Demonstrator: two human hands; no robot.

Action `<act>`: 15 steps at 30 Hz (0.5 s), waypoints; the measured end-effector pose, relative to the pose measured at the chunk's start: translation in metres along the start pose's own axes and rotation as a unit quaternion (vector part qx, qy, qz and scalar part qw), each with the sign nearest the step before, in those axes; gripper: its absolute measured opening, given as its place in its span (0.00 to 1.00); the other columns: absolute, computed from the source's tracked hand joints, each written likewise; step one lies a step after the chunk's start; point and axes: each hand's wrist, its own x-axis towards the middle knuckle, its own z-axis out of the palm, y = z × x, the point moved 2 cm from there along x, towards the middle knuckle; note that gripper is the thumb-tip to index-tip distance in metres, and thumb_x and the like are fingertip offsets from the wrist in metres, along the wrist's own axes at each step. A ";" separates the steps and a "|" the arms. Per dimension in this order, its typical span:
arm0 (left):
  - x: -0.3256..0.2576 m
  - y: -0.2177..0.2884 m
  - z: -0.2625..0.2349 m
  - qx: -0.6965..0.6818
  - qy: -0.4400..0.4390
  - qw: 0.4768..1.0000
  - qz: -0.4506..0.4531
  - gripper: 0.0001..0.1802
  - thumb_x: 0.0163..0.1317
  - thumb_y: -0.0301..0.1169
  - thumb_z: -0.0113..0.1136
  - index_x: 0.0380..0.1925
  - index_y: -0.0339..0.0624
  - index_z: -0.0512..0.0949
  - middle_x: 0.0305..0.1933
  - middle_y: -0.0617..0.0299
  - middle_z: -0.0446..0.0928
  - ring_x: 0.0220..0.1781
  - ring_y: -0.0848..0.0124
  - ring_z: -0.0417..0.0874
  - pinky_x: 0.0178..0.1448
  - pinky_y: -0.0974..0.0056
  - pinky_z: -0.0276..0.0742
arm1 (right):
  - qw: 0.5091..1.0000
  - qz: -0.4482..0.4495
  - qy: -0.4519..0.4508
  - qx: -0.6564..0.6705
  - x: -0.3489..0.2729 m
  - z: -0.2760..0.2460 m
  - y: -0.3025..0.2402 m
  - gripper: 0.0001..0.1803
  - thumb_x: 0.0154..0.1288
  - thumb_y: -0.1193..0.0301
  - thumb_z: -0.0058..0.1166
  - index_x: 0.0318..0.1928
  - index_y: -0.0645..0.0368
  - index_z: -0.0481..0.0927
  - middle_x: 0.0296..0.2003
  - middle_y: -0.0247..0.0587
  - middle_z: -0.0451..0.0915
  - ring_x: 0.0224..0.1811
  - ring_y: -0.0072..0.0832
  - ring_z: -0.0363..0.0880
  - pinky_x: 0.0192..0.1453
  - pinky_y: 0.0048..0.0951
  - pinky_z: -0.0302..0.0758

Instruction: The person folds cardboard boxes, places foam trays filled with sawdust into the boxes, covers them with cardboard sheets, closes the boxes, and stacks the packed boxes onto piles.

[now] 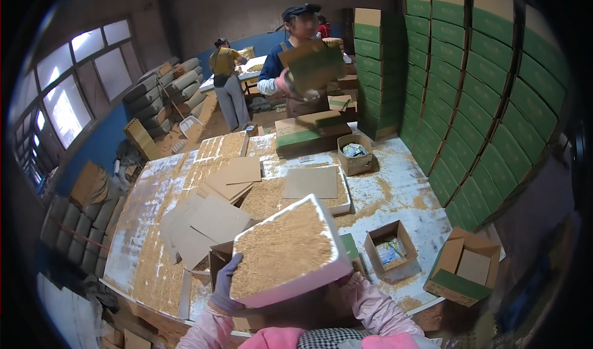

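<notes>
A white foam tray [281, 250], filled to the rim with tan, crumbly, sawdust-like material, is held tilted in front of me. My left hand [226, 287], in a greyish glove, grips its left edge near the lower corner. At the opposite side my right hand [346, 279] holds the lower right corner; its fingers are mostly hidden by the tray. Beneath the tray an open cardboard box [216, 262] shows only in part. Flat grey-brown cardboard sheets [204, 225] lie in a loose pile just beyond my left hand.
Tan crumbs cover much of the white table [395, 194]. Two small cartons [401, 259] [355, 163] hold colourful packets. An open green-and-brown box [463, 269] stands at the right edge. Tall green box stacks [469, 89] rise behind. Across the table a co-worker [296, 58] handles a box.
</notes>
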 end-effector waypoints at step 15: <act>0.002 0.004 -0.069 0.464 0.051 0.878 0.104 0.35 0.61 0.36 0.57 0.64 0.35 0.55 0.58 0.49 0.67 0.61 0.59 0.68 0.65 0.61 0.63 | 0.912 -0.075 -0.058 -0.399 0.021 -0.010 -0.010 0.08 0.57 0.78 0.45 0.31 0.74 0.73 0.58 0.72 0.64 0.53 0.58 0.72 0.59 0.42 0.70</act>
